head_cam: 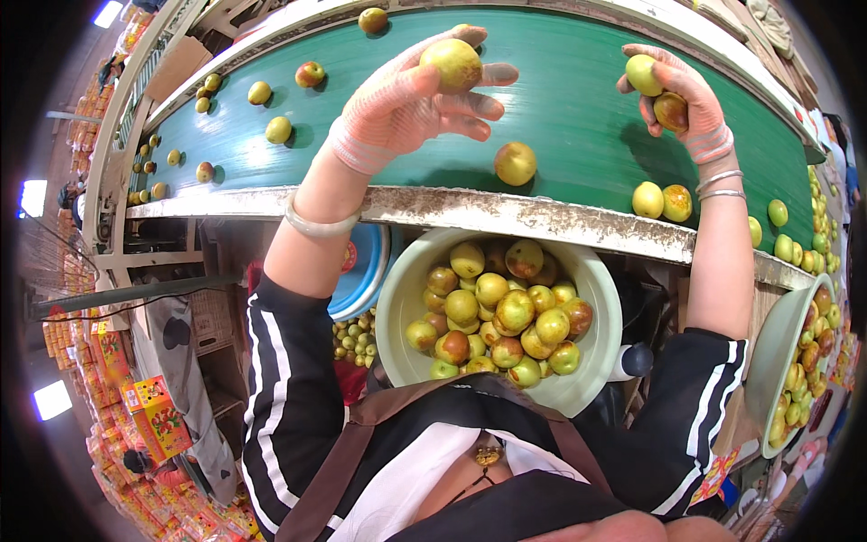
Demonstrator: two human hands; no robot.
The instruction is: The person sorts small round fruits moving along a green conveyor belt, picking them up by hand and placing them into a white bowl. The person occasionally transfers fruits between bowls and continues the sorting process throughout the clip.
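Observation:
My left hand (406, 101), in a pink striped knit glove, is raised over a green conveyor belt (576, 88). Its thumb and forefinger pinch a yellow-green jujube (452, 66), while the other fingers spread apart. At the right, my gloved right hand (684, 101) grips two fruits, a green jujube (643, 74) and a browner jujube (670, 112). A single yellow jujube (515, 163) rests on the belt between my hands. Below my right wrist lie a yellow jujube (647, 199) and a red-blotched jujube (677, 202), side by side.
A pale basin (393, 339) of brown-blotched jujubes stands before me, below the belt's worn rail (474, 206). Another filled basin (762, 393) is at the right. Beside the front basin are a blue tub (359, 278) and a dark-capped bottle (633, 360). Printed cartons (159, 420) are stacked left.

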